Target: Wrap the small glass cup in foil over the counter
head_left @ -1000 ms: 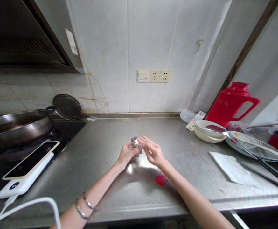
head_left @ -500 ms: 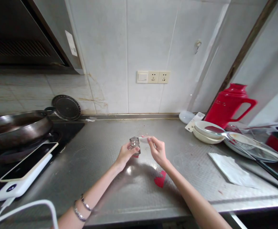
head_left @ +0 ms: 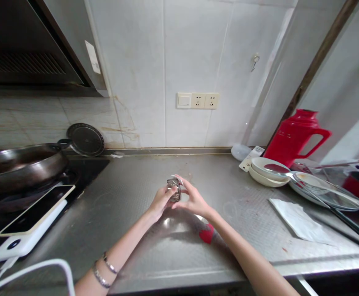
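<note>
A small clear faceted glass container (head_left: 174,191) is held above the middle of the steel counter (head_left: 130,246). My left hand (head_left: 161,201) grips it from the left, thumb across its front. My right hand (head_left: 194,199) curves around its right side, with fingers at the top edge and the thumb near the bottom. Something whitish shows at the right fingertips by the container's rim, too small to make out. A red heart-shaped piece (head_left: 206,234) lies on the counter below my right wrist.
On the left are a pan (head_left: 22,164), a phone (head_left: 37,210) on a white device with a cable (head_left: 56,261). To the right stand a red thermos (head_left: 295,137), stacked bowls (head_left: 268,172), a white cloth (head_left: 299,220) and long-handled utensils.
My right hand has moved left from beside the container and now wraps around it. The whitish strip that stretched between the hand and the container is now mostly out of sight.
</note>
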Available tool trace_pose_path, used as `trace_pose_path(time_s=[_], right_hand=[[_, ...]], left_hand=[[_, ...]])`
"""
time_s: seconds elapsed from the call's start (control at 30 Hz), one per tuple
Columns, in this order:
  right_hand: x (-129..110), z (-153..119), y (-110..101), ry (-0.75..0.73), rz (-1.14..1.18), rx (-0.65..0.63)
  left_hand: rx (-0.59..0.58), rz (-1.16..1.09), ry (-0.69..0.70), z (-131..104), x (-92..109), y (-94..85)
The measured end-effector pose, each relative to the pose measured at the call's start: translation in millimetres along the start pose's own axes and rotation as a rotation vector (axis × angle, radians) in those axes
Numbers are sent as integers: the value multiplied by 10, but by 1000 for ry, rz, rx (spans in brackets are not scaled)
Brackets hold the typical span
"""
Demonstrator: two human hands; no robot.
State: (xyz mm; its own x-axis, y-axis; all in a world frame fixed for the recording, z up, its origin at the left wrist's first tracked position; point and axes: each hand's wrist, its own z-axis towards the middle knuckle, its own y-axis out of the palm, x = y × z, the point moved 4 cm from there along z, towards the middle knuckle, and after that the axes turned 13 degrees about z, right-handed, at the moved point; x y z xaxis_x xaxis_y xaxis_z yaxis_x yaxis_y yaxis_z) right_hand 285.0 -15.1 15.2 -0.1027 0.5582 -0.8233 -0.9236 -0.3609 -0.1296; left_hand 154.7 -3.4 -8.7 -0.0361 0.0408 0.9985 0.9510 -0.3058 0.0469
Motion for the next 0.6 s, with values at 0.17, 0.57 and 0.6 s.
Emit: trace_pose_path(time_s=[0.17,0.57,0.6], right_hand=[[47,-8,9,9,-72,36],[-32,45,-60,277,279,263],[-24,41,-34,301,313,264]], left_hand=[[-59,1,-13,-22,3,36],[11,291,257,7,46,-9],[50,347,272,6,32,-18]])
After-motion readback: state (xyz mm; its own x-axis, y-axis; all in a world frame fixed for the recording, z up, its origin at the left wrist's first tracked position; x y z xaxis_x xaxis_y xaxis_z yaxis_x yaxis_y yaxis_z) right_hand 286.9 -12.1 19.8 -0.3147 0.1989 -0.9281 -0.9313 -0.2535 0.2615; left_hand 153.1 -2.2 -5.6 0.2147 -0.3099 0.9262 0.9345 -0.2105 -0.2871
